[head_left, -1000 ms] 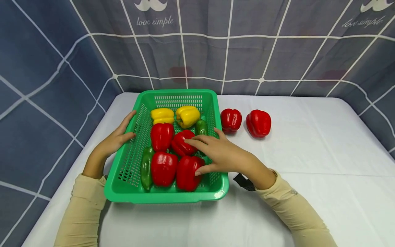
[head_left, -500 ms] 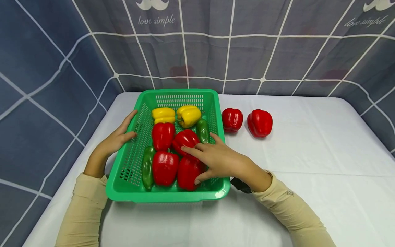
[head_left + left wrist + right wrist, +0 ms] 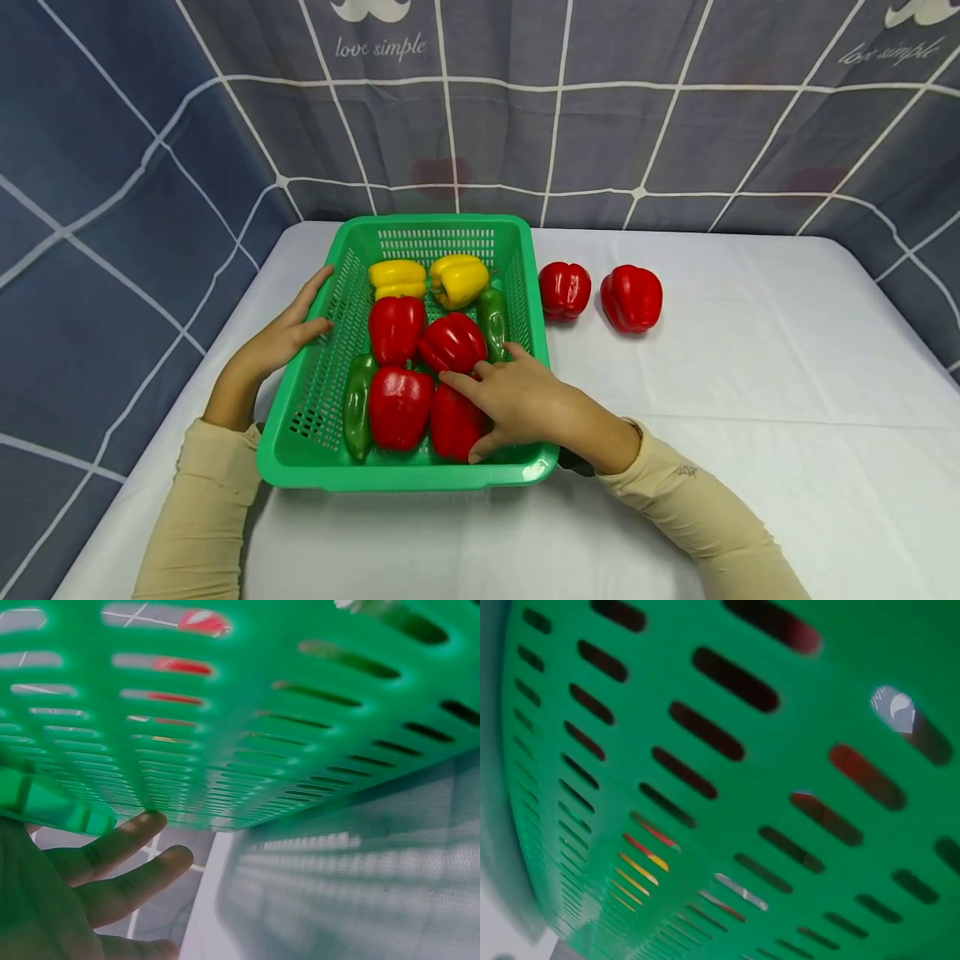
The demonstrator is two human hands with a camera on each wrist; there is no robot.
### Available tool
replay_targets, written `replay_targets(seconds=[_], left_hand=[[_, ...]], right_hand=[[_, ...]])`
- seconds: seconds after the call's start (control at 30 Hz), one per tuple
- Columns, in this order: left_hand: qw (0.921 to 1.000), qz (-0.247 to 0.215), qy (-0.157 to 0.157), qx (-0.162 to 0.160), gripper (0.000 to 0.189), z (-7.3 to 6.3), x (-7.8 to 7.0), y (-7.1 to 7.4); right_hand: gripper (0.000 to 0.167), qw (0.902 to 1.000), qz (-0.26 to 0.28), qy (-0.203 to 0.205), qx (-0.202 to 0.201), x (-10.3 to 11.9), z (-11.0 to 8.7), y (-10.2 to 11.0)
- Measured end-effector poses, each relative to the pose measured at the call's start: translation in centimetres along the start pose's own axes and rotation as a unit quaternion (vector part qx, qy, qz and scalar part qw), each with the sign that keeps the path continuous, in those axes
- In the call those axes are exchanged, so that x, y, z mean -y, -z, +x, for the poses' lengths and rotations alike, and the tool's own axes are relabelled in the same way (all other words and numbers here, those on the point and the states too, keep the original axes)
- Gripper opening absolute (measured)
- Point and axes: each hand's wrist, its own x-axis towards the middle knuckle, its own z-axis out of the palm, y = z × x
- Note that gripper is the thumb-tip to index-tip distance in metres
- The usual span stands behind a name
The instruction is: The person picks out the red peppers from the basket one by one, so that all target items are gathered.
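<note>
Several red bell peppers, two yellow ones (image 3: pixel 459 281) and two long green peppers (image 3: pixel 358 407) lie in a green slotted plastic basket (image 3: pixel 405 478). My left hand (image 3: pixel 276 340) touches the basket's left rim, its thumb over the rim. In the left wrist view, spread fingers (image 3: pixel 139 889) of that hand extend beside the outer wall. Reaching over the right rim, my right hand (image 3: pixel 517 404) spreads its fingers over the front right red bell pepper (image 3: pixel 453 425) and hides part of it. Only the basket's slotted wall (image 3: pixel 727 772) shows in the right wrist view, without the hand.
Two more red bell peppers (image 3: pixel 632 298) lie on the white tablecloth (image 3: pixel 750 367), right of the basket. A grey curtain (image 3: pixel 502 137) with white grid lines hangs behind the table, and a bluish one (image 3: pixel 97 275) on the left.
My right hand has moved toward me and lower, from above the middle red bell pepper to the front right one. The left hand keeps its place on the basket.
</note>
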Motion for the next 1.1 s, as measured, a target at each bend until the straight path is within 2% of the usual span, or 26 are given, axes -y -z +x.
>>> replay_targets(seconds=[0.27, 0.43, 0.77, 1.1], left_hand=[[1.0000, -0.004, -0.002, 0.002, 0.078, 0.1, 0.1, -0.2], [1.0000, -0.002, -0.003, -0.001, 0.079, 0.1, 0.1, -0.2], [0.9999, 0.010, 0.003, 0.001, 0.078, -0.1, 0.0, 0.1], [0.9999, 0.015, -0.001, -0.003, 0.077, -0.1, -0.1, -0.1]], right_hand=[[0.100, 0.9997, 0.014, -0.015, 0.014, 0.1, 0.6, 0.0], [0.098, 0.9997, 0.014, -0.009, 0.019, 0.0, 0.7, 0.1], [0.097, 0.9983, 0.045, 0.037, -0.010, -0.7, 0.3, 0.2], [0.097, 0.9893, 0.101, 0.091, -0.052, -1.8, -0.2, 0.6]])
